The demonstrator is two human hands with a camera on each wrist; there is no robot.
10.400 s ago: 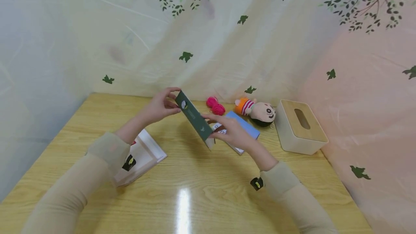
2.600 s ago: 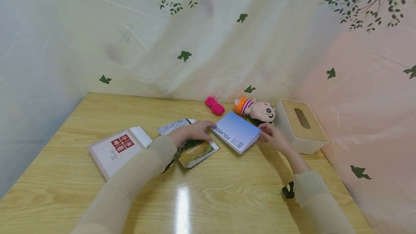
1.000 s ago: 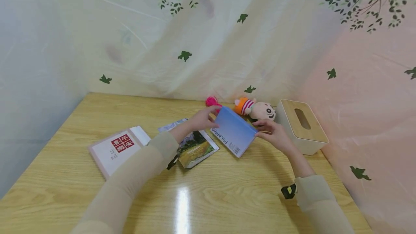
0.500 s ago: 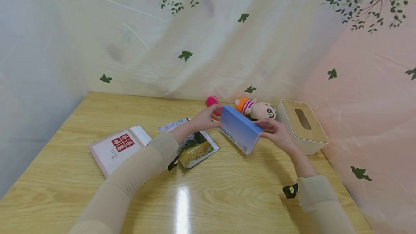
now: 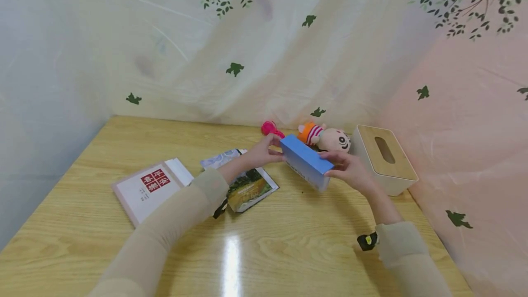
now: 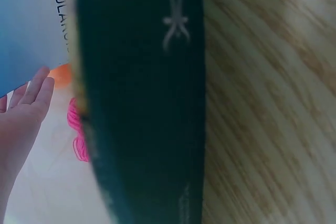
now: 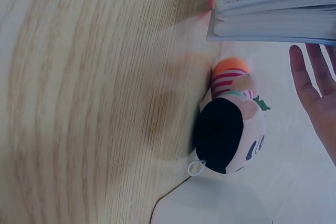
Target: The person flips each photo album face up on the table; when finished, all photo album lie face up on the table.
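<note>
Both hands hold a blue POLAROID book (image 5: 306, 162) above the table, its blue spine facing up. My left hand (image 5: 265, 151) pinches the book's left end between thumb and fingers. At the opposite end, my right hand (image 5: 350, 171) grips it with the fingers on top and thumb in front. White page edges (image 7: 278, 23) show between the covers in the right wrist view. Under my left forearm lies a book with a landscape cover (image 5: 252, 189); its dark green spine (image 6: 142, 98) fills the middle of the left wrist view.
A whitish book with red characters (image 5: 150, 191) lies at the left. A blue-and-white patterned cover (image 5: 222, 157) shows behind the left wrist. Pink yarn (image 5: 270, 128), a plush doll (image 5: 332, 139) and a tissue box (image 5: 383, 164) stand along the back and right.
Both hands have lifted the blue book off the table and tipped it until its spine faces up. Earlier, they held a green-spined book, where the landscape book now lies below.
</note>
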